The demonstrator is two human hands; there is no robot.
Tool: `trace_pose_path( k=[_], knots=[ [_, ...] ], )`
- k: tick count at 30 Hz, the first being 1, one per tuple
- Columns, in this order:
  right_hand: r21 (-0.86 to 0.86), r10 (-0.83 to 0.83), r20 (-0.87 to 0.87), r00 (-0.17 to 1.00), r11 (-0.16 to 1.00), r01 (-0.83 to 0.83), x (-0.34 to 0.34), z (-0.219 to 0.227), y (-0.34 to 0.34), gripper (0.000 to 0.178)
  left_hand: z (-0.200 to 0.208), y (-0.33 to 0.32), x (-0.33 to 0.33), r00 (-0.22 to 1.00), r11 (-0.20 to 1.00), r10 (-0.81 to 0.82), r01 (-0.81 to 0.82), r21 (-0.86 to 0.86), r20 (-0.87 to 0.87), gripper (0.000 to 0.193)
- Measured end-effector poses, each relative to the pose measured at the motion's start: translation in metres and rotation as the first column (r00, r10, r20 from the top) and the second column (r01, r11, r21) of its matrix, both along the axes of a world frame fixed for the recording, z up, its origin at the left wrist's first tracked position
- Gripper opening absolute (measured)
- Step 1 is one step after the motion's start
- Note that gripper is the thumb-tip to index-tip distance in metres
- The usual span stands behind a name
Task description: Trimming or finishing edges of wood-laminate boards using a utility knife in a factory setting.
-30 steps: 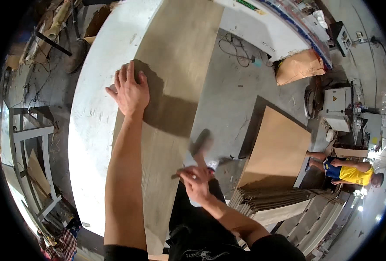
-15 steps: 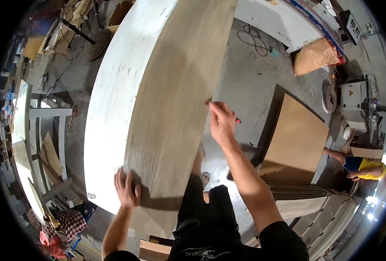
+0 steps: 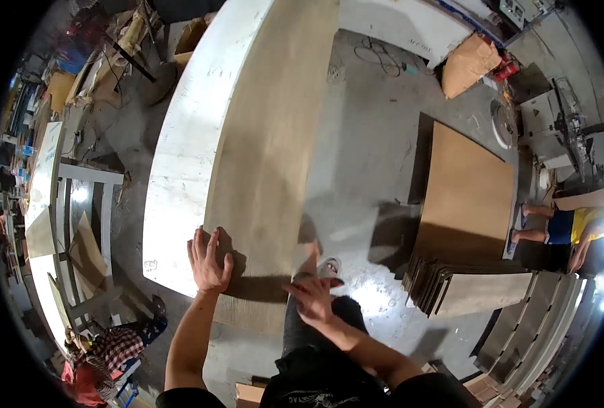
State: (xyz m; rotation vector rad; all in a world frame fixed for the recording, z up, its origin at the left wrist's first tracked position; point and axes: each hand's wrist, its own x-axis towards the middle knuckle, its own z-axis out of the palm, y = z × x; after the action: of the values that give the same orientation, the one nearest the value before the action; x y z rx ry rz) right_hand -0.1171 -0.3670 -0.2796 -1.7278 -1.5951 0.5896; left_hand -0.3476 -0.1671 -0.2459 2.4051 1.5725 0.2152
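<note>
Flatly spread, left fingers (image 3: 213, 245) touch the brown board (image 3: 268, 149); right fingers (image 3: 300, 293) curl, grip unclear.

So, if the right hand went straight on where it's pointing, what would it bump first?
The right hand would probably meet the long board first, at its right edge. It might pass over instead; height is hard to tell.
</note>
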Motion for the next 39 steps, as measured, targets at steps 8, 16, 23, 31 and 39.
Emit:
trace_pose_path(
  k=[8,16,23,31,39],
  knots=[
    [0.001,-0.119,0.126,0.985,0.993,0.12,0.017,-0.01,0.043,0.032,-0.001,-0.004,-0.012,1.0,1.0,0.015,-0.016,0.018,0.027,0.066],
    [0.027,-0.126,-0.113,0.986,0.991,0.13,0.033,-0.011,0.042,0.032,-0.019,0.0,0.001,0.989,1.0,-0.029,0.028,0.012,0.147,0.063],
    [-0.153,-0.336,-0.429,0.838,0.942,0.299,-0.133,-0.036,-0.121,0.031,-0.029,0.006,-0.031,0.97,0.971,-0.167,0.132,0.197,0.175,0.056],
    [-0.13,-0.318,-0.009,0.948,0.941,0.314,-0.197,-0.005,-0.149,0.049,0.016,-0.009,0.003,0.602,0.569,-0.73,0.797,0.201,-0.322,0.06],
    [-0.142,-0.737,-0.095,0.669,0.675,0.724,-0.2,0.046,-0.144,0.042,0.03,-0.007,0.012,0.307,0.333,-0.934,0.933,-0.134,-0.181,0.059]
  ],
)
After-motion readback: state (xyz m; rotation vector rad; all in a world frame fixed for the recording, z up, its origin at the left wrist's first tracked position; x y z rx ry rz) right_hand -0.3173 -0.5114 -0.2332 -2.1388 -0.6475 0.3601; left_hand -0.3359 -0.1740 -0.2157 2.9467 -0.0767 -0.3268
